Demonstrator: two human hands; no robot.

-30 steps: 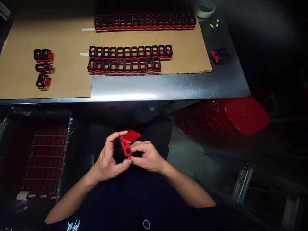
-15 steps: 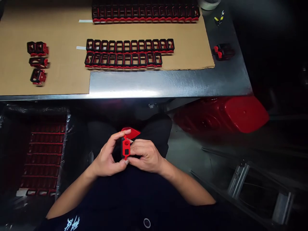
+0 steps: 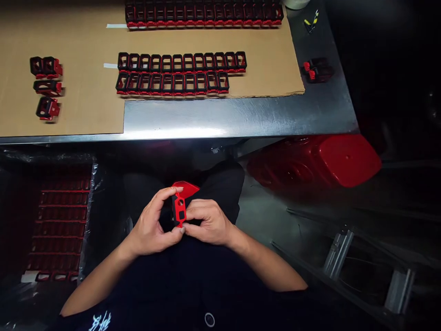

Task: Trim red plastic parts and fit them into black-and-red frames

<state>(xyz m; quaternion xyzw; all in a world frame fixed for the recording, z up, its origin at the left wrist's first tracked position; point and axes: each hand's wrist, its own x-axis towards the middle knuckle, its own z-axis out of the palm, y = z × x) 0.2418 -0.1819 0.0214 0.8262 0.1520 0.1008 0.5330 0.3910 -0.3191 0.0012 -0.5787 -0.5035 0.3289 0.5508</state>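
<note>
Above my lap, my left hand [image 3: 153,225] holds a small red and black plastic frame [image 3: 179,209] between thumb and fingertips, thumb at its near end and fingers at its far end. The frame's red face has a round hole and a square black opening. Against its right side, my right hand [image 3: 208,221] is closed, thumb and index finger pressed together at the edge. What those fingers pinch is hidden. A glossy red surface [image 3: 186,188] shows just beyond the frame, between my knees.
On the metal table [image 3: 241,117] lies cardboard [image 3: 82,92] bearing rows of similar frames [image 3: 182,62], with a few more frames [image 3: 47,108] at left. A plastic-lined box [image 3: 87,207] holds layered parts. Yellow-handled cutters [image 3: 311,22] lie far right. A red stool [image 3: 349,161] stands below.
The held frame has tilted slightly, and my right fingers have shifted a little along its side. A slim pale tip seen beside the frame earlier no longer shows. The whole view has shifted slightly.
</note>
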